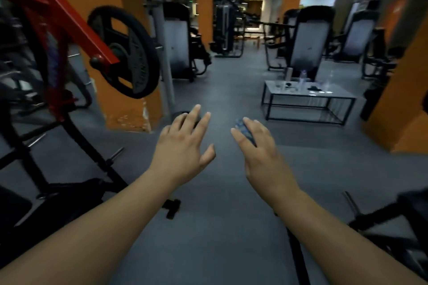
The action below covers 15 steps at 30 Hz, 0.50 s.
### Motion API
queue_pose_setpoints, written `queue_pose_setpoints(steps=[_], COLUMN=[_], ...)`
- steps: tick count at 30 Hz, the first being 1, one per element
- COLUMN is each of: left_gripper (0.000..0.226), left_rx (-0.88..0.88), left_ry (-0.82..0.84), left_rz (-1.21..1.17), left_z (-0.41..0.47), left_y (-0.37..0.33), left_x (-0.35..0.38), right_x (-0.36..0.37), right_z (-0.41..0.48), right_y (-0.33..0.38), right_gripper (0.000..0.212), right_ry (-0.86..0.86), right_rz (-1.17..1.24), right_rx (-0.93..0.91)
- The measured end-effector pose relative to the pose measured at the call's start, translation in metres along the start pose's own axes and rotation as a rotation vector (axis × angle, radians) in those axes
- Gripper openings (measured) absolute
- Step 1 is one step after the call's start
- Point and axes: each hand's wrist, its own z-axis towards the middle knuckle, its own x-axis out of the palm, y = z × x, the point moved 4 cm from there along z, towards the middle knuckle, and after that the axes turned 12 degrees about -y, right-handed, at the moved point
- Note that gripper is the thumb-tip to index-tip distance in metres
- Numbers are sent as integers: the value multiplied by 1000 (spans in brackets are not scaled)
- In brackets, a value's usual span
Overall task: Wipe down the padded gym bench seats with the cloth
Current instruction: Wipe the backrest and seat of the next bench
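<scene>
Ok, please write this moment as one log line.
stage: no wiping now | left hand: open, empty | right hand: holds cloth | both hands: out in front, over floor

Left hand [183, 146] spread; right hand [260, 148] holds blue cloth [242, 127].

place: commercial gym
evidence: weight plate [126, 53] on a red machine arm [69, 18]; rows of weight-stack machines [309, 41]; rubber floor [220, 215]
</scene>
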Motion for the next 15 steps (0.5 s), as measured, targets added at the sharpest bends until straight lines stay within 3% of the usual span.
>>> queue_pose_setpoints(steps=[8,15], left_gripper=[76,75], left_rx=[-378,-712], left_ry=[-1,46], left_rz=[270,504], left_z=[45,21], left_y=[117,188], left_x=[66,55], right_x=[170,270], right_z=[124,182], right_y=[3,75], right_gripper=[75,78], right_ry=[83,229], right_rz=[314,659], right_rx=[-286,-530])
